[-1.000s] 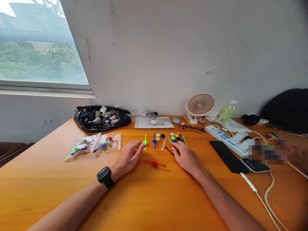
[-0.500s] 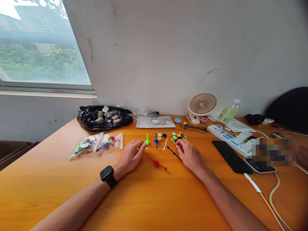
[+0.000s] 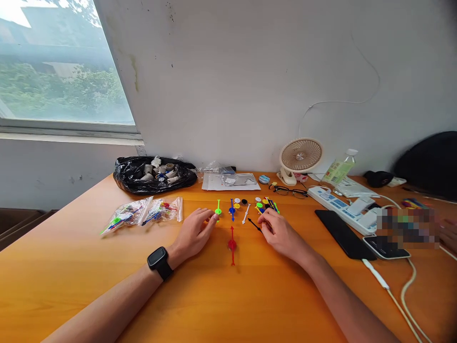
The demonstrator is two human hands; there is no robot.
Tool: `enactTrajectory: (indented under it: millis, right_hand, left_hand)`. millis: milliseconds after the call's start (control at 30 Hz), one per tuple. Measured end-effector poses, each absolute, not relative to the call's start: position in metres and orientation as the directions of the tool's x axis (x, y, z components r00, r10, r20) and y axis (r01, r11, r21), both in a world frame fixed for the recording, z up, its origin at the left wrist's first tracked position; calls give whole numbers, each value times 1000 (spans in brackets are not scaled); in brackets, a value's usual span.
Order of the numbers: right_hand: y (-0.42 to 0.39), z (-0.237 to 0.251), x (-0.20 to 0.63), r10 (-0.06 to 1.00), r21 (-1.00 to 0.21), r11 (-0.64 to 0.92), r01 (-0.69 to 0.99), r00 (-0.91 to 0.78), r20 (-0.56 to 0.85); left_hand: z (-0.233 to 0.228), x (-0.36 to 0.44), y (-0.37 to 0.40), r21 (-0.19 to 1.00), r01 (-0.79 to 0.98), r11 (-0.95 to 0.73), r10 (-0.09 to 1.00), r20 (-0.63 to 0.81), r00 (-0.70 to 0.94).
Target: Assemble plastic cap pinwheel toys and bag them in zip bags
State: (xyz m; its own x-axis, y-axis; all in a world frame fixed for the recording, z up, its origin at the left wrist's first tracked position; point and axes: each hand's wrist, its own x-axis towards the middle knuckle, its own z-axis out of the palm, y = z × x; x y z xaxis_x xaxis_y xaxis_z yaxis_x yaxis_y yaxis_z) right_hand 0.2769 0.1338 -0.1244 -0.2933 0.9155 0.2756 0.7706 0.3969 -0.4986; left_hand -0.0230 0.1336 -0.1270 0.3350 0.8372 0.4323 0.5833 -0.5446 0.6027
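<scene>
A red arrow spinner (image 3: 232,245) on a round base lies on the table between my hands, its arrow pointing away from me. My left hand (image 3: 195,230), a black watch on its wrist, rests with loosely bent fingers beside a green arrow spinner (image 3: 218,211). My right hand (image 3: 280,233) has curled fingers, thumb and index apart, over the end of a black arrow (image 3: 254,225); nothing visible is in its grip. Between the hands and farther back are a blue arrow spinner (image 3: 232,209) and a white arrow (image 3: 246,214). Several coloured arrows and discs (image 3: 260,206) lie behind my right hand.
Clear bags of spinner parts (image 3: 162,211) lie left, before a black plastic bag (image 3: 121,174). Behind stand a fan (image 3: 300,156) and glasses (image 3: 289,191). A power strip (image 3: 335,205), black phone (image 3: 342,233) and cables are right; another person's hand (image 3: 448,232) shows at the edge.
The red arrow has turned from a slant to pointing straight away from me. My right hand's fingers have shifted slightly left and opened a little; my left hand stays put.
</scene>
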Motion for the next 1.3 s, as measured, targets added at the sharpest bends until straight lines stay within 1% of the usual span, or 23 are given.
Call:
enactTrajectory:
  millis: [167, 300, 400, 533, 633, 700, 767, 867, 967, 1133, 1200, 1300]
  right_hand:
    - [133, -129, 279, 927, -461, 373, 806, -298, 228]
    - [137, -131, 279, 929, -461, 367, 808, -296, 221]
    - [140, -133, 275, 928, -472, 365, 803, -272, 254]
    - [141, -134, 269, 917, -519, 366, 772, -204, 344]
    - [138, -129, 269, 914, -531, 372, 762, -201, 352]
    - [133, -125, 270, 914, -491, 381, 783, -242, 325]
    - [129, -119, 269, 917, -421, 376, 825, -266, 298]
    - [122, -114, 265, 929, -317, 337, 886, -258, 265]
    - [118, -112, 259, 938, -255, 313, 915, -256, 235]
    - [119, -118, 257, 940, -198, 295, 935, -247, 234]
    - [121, -122, 258, 932, -207, 312, 927, -255, 259]
    - [122, -124, 259, 897, -241, 388, 890, -305, 320]
  left_hand:
    - [-127, -23, 134, 603, 580, -548, 835, 433, 339]
    - [-126, -23, 134, 601, 584, -546, 836, 429, 341]
    - [-126, -23, 134, 600, 582, -549, 835, 434, 339]
    - [-128, -23, 134, 595, 584, -552, 832, 443, 336]
    - [-129, -23, 134, 586, 592, -553, 830, 447, 333]
    - [-129, -23, 134, 584, 591, -557, 827, 452, 334]
    - [-128, -23, 134, 587, 585, -560, 826, 454, 335]
    - [-128, -23, 134, 592, 585, -554, 830, 446, 335]
    - [-127, -23, 134, 588, 594, -550, 833, 433, 344]
    - [-126, -23, 133, 590, 585, -556, 830, 428, 357]
    - [-126, -23, 133, 590, 587, -555, 831, 431, 352]
    - [-127, -23, 134, 582, 593, -557, 829, 440, 347]
